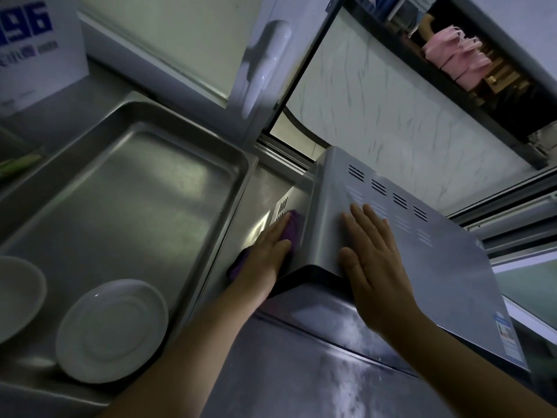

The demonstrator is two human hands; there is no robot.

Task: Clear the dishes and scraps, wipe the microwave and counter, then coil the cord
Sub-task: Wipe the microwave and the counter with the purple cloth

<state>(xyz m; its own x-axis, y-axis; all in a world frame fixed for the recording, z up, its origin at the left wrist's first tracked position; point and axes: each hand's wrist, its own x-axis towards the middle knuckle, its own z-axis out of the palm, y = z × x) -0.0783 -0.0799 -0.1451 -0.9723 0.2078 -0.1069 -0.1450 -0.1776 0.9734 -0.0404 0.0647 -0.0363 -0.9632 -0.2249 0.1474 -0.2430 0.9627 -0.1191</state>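
Both arms are reaching to the microwave (pixel 391 236). Flat and holding nothing, the right hand (pixel 372 260) is lying on its top. Against its side, the left hand (pixel 268 251) is pressing a purple cloth (pixel 83 227). Beside the microwave, a metal tray (pixel 126 188) is holding two white plates (pixel 111 330) on the counter (pixel 301 372).

commercial kitchen, steel counter (pixel 289 381), metal tray (pixel 144 188), microwave (pixel 422 254)

Cloth (pixel 83 227) under the left-hand fingers (pixel 278 229) — purple. Microwave (pixel 422 267) beneath the right-hand fingers (pixel 366 220) — silver-grey, rows of dark slots beyond the fingertips. Plates (pixel 111 330) — white.
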